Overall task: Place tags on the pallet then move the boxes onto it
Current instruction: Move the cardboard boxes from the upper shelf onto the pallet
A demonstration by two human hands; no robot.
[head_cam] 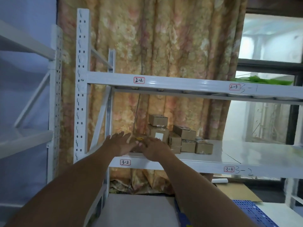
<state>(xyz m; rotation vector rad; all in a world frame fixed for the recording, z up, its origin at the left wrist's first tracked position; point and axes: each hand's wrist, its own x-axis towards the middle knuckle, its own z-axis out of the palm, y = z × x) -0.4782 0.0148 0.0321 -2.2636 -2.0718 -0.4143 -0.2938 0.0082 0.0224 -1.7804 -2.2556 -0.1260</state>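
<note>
Head view. We noted the cardboard boxes (175,136): small, plain brown, sealed with clear tape, and one box carried a white label (158,135) whose print was too blurred to read. They sat stacked in a loose heap, three tiers at the left and lower to the right, on the white shelf (229,153), toward its left back, against the floral curtain (164,38).

The left hand (122,143) reached over the shelf edge with its fingers straight and spread, holding nothing. The right hand (155,148) lay just beside it, fingertips pointing at a small yellow item (139,138); we could not tell whether it gripped anything.

The shelf above held something green (265,80) at its right end. A blue perforated pallet (255,212) lay on the floor at lower right, well apart from the boxes.

Red-bordered stickers read "2-2" (139,80), "2-3" (234,87), "3-2" (125,162) and "3-3" (229,169); handwritten "3-1" (249,89) and "3-2" (244,172) followed on the beams.
</note>
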